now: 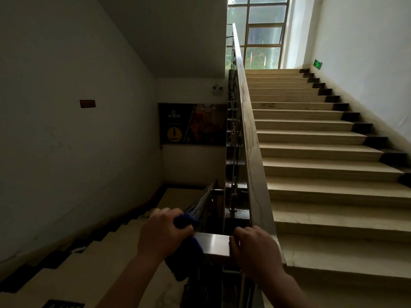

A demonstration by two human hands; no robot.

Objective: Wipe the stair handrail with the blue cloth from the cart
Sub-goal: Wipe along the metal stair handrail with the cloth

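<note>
**A:** Entry one, 7 o'clock?

**B:** Left hand [163, 232], fingers curled round the blue cloth [188, 252]. It presses the cloth onto the short level piece of the handrail [214, 242]. A tail of cloth hangs off the near edge.

**A:** Handling of the cloth?

**B:** Judged soft, light and limp, likely to bunch or skid on a polished top. Best held wadded in the palm and folded over the rail's edges, not pinched by a corner.

**A:** Entry two, 5 o'clock?

**B:** Right hand [255, 247], fingers hooked over the corner where the rail turns. It grips the rail and holds no cloth.

**A:** The rail?

**B:** Stiff, smooth and glossy. It climbs from 6 toward 12 o'clock, with the stairs [311, 152] at 3 o'clock. That long run is probably the stretch left to wipe. The cart is not in view.
</note>
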